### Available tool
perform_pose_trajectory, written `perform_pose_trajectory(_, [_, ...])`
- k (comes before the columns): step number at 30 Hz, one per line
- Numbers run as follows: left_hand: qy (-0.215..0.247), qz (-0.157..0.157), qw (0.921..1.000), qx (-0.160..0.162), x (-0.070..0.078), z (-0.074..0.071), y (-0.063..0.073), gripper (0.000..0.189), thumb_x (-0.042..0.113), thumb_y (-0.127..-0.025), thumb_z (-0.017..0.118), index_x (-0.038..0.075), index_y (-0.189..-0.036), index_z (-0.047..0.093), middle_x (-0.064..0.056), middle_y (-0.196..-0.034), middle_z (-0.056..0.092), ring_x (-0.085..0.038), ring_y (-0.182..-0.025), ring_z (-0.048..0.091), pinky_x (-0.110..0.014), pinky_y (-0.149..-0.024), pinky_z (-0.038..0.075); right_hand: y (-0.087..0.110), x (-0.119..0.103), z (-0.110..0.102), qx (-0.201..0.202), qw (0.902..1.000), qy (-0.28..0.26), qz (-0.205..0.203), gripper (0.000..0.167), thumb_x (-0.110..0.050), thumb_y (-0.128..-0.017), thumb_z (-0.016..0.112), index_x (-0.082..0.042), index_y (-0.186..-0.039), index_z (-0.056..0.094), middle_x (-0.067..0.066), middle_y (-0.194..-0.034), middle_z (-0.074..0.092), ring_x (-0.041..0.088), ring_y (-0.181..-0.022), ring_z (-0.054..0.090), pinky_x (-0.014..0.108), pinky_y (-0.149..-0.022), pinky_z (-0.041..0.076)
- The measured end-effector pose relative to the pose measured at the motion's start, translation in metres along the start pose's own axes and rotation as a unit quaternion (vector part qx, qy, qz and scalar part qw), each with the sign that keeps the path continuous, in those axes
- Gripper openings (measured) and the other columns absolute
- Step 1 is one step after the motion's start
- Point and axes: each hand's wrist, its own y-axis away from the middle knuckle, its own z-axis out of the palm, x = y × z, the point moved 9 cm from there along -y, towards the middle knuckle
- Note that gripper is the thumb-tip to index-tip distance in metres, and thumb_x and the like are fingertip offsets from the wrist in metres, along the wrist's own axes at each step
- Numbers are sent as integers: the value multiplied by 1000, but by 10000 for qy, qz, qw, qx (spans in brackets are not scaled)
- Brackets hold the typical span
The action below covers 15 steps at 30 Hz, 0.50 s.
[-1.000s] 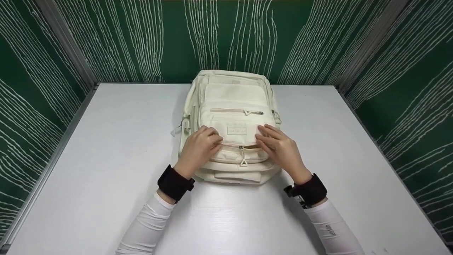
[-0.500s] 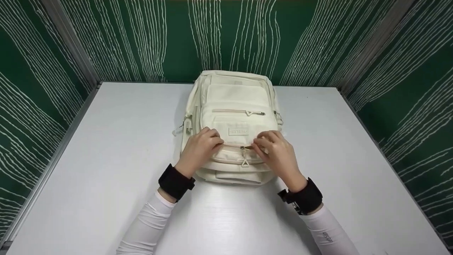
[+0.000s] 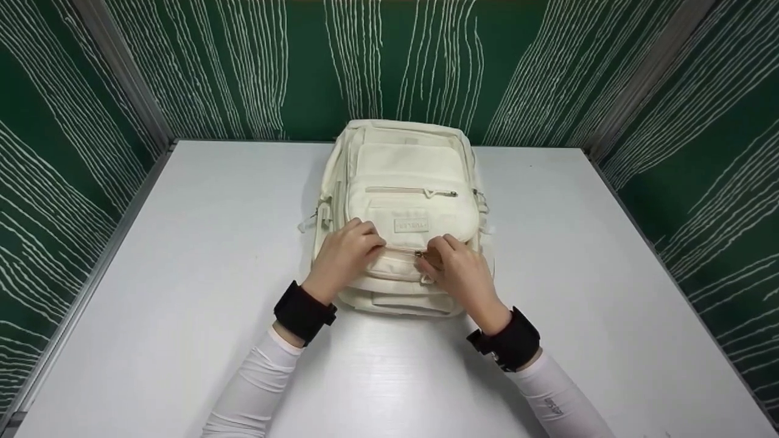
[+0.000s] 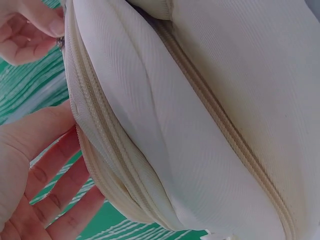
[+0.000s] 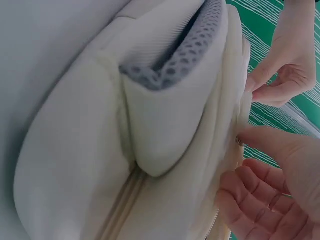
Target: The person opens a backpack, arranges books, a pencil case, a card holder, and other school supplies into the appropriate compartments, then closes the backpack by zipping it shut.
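A cream backpack (image 3: 414, 161) lies front up on the white table. Across its lower front pocket runs a zipper, partly unzipped right of its slider (image 3: 419, 253). My left hand (image 3: 345, 250) pinches the pocket's edge at the left end of this zipper; in the left wrist view its thumb lies on the fabric, other fingers behind. With thumb and fingertips, my right hand (image 3: 464, 274) pinches at the zipper slider, also visible in the right wrist view. A triangular pull (image 3: 426, 280) hangs below, partly hidden by that hand.
White table (image 3: 201, 255) surface extends around the backpack. Green walls (image 3: 316, 67) with white streaks close in the back and sides, with grey metal posts (image 3: 645, 73) at the corners. A higher zipper (image 3: 401, 191) crosses the backpack's front.
My right hand has moved left and down from the pocket's right edge to the zipper slider, its fingers drawing together. My left hand has stayed at the pocket's left edge.
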Motion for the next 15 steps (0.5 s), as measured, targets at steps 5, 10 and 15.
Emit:
perform_pose_trajectory(5, [-6,-27,10000,-44,-1,2,0,8,17,-90,77,10,-91,80,-1,-89,72,-19,-82,64,-31,-67,57,1,0,2,90,9996,-251,73,20,-18,-89,80,-7,-92,64,6,-78,68,21,-63,66,35,-56,55])
perform_pose_trajectory(10, [29,-22,10000,-74,-1,4,0,9,18,-90,77,10,-91,80,0,-87,73,-18,-80,63,-29,-66,57,4,4,5,112,9988,-439,198,12,-10,-89,78,-5,-92,67,9,-81,73,25,-66,70,37,-59,57])
perform_pose_trajectory(15, [34,-63,10000,-69,-2,4,1,8,18,-90,77,10,-90,80,-1,-86,72,-19,-79,63,-30,-65,57,4,8,10,-69,9986,-450,266,9,-10,-89,75,-4,-88,68,9,-80,71,23,-68,67,37,-61,56])
